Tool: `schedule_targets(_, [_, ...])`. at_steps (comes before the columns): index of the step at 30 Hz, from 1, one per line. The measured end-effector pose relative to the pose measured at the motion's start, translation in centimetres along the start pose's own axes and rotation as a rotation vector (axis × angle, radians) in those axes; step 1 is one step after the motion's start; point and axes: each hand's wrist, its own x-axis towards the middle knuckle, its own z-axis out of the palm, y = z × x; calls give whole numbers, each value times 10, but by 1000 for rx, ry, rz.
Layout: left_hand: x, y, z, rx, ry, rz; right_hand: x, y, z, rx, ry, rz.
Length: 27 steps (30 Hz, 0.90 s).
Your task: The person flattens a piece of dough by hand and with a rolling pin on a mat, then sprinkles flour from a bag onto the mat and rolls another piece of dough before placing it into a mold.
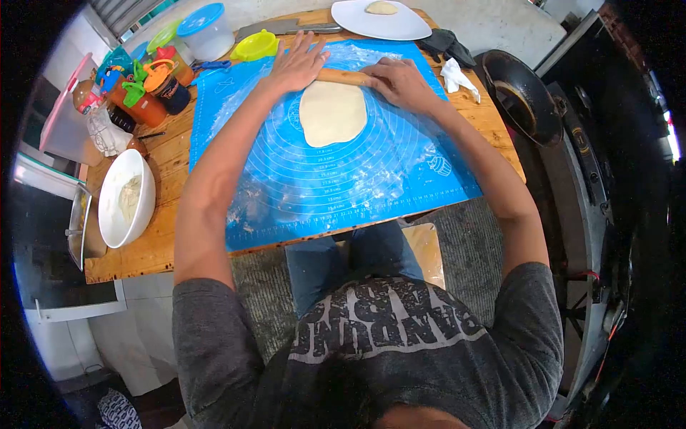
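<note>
A wooden rolling pin (343, 77) lies across the far edge of a flat, pale sheet of dough (332, 114). My left hand (299, 66) presses on the pin's left end, palm down with the fingers stretched forward. At the other end, my right hand (400, 82) has its fingers curled round the pin. Under the dough is a blue pastry mat (286, 193), dusted with flour and printed with rings and rulers.
Left on the wooden table (168, 250) stand a white bowl of flour (146, 193), several sauce bottles and a blue-lidded tub (206, 36). At the back are a yellow-green dish (256, 46), a cleaver (286, 28) and a white plate (382, 27) with dough. A wok (522, 100) sits right.
</note>
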Motion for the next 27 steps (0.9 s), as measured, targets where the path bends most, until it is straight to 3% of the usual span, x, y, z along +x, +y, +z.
schedule_targets(2, [-10,6,-6,10,38,60,0,-1,-3,52,21,15])
schedule_targets(5, [-64,37,-45,-6,61,144,-20,-25,-15,79,157,-147])
schedule_targets(9, [-108,49,-43,-106,64,117,-41,-47,-25,20,4,-108])
schedule_targets(13, [-120,50,-36,-261,53,64,-50,-44,-5,-19,94,-2])
schedule_targets(16, [-138,63,-53,-253,-2,124,-67,-56,-25,29,-54,16])
schedule_targets(22, [-173,89,-78,-243,-141,182,-103,-89,-58,-59,-116,-19])
schedule_targets(27, [-195,107,-94,-348,-65,156,-96,-77,-59,143,-115,-54])
